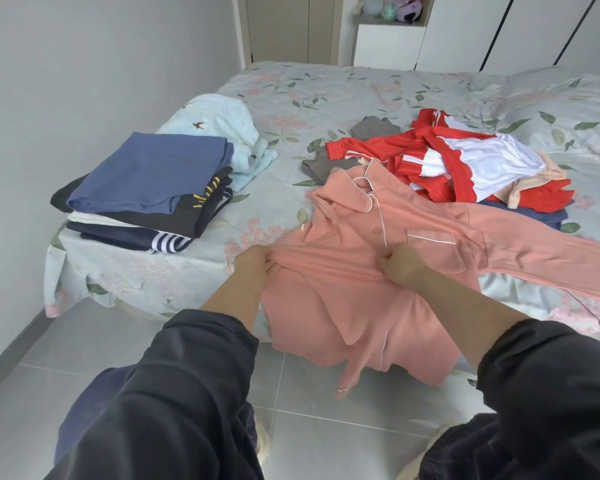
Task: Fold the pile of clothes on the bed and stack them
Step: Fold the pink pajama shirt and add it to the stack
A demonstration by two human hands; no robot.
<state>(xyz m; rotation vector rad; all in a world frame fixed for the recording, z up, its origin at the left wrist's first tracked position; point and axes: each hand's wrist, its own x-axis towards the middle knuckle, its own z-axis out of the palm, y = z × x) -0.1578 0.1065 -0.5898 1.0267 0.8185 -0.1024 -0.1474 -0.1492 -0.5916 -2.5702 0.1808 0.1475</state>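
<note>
While gripping the pink pajama shirt [361,271] at the bed's [343,88] near edge, both hands [253,265] [400,263] are pinching it apart, pulling it flat for folding.

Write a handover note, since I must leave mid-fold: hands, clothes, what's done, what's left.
Left hand and right hand both grip the pink pyjama shirt across its middle. It lies front up at the bed edge, hem hanging over, one sleeve stretched right.
Done: folded stack at the bed's left corner, blue garment on top.
Left: fold this shirt, the red-and-white pile, the grey garment beside it, and probably the light blue garment behind the stack.
</note>
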